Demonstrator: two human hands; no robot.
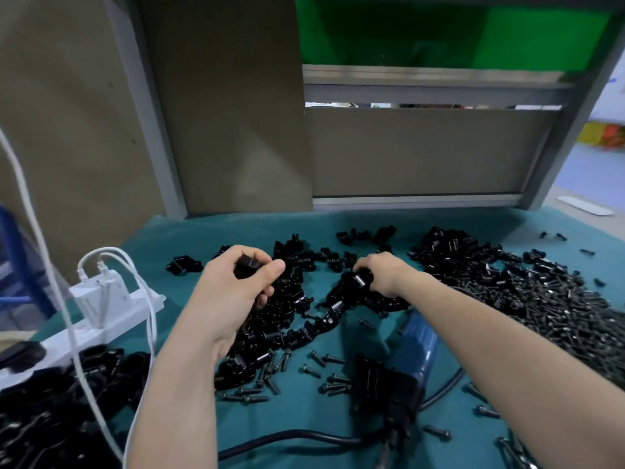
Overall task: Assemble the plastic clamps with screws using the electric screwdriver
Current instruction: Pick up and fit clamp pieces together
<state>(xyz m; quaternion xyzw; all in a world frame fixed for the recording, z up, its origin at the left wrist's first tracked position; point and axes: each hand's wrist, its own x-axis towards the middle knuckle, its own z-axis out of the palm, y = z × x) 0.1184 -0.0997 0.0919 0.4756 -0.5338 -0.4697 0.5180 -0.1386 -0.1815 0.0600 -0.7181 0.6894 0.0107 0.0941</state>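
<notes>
Pinching a black clamp half (247, 265) between thumb and curled fingers, the left grip (233, 289) is positioned over the clamp pile (287, 319) on the teal worktop (304, 421). The right grip (385, 273) curls round a second clamp piece (360, 280) at the far edge of that pile. The blue electric screwdriver (417, 343) lies on the worktop beneath the right forearm, with loose screws (558, 309) heaped to its right.
</notes>
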